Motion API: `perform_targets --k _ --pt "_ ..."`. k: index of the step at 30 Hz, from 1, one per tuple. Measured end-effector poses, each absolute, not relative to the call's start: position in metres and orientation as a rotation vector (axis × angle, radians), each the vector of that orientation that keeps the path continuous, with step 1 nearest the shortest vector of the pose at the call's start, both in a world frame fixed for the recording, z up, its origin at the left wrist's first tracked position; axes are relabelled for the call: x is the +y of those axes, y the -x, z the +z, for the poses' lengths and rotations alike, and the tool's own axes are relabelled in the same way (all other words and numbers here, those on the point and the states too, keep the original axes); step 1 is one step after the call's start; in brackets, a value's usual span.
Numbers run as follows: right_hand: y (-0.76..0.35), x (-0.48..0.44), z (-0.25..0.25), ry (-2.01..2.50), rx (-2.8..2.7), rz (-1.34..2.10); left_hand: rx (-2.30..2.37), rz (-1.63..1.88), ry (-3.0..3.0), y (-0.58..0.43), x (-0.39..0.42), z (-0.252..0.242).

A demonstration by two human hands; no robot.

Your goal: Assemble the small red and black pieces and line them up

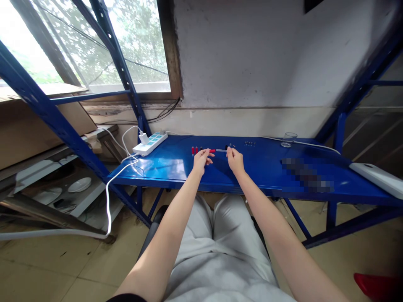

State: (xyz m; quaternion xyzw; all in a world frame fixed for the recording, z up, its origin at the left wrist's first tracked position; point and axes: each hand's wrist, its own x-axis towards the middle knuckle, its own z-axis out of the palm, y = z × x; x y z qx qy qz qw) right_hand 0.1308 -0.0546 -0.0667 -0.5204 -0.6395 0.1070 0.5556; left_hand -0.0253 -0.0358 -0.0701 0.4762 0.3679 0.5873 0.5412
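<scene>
My left hand (201,161) pinches a red pen cap (213,150) above the blue table. The clear pen barrel (221,150) lies in line with the cap, its right end held between the fingers of my right hand (234,160). Whether the barrel sits inside the cap or only meets it, I cannot tell. Just left of my left hand stand red caps (193,150), with a dark one beside them. Small dark pieces (231,145) show behind my right hand, partly hidden. Several tiny pen parts (249,144) are lined up farther right.
On the blue table (261,167) a white power strip (150,144) with a plugged-in cord is at the left. A drinking glass (289,139) stands at the back right. A pixelated dark object (305,174) and a white flat item (378,178) lie at the right.
</scene>
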Motion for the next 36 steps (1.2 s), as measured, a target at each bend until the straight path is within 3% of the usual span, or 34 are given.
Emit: perform_targets --k 13,36 --pt "-0.125 -0.041 -0.081 1.139 -1.675 0.527 0.848 1.234 -1.257 0.019 -0.039 -0.070" --pt "-0.122 -0.042 -0.079 1.088 -1.891 0.318 0.946 1.366 -1.448 0.018 -0.040 -0.073"
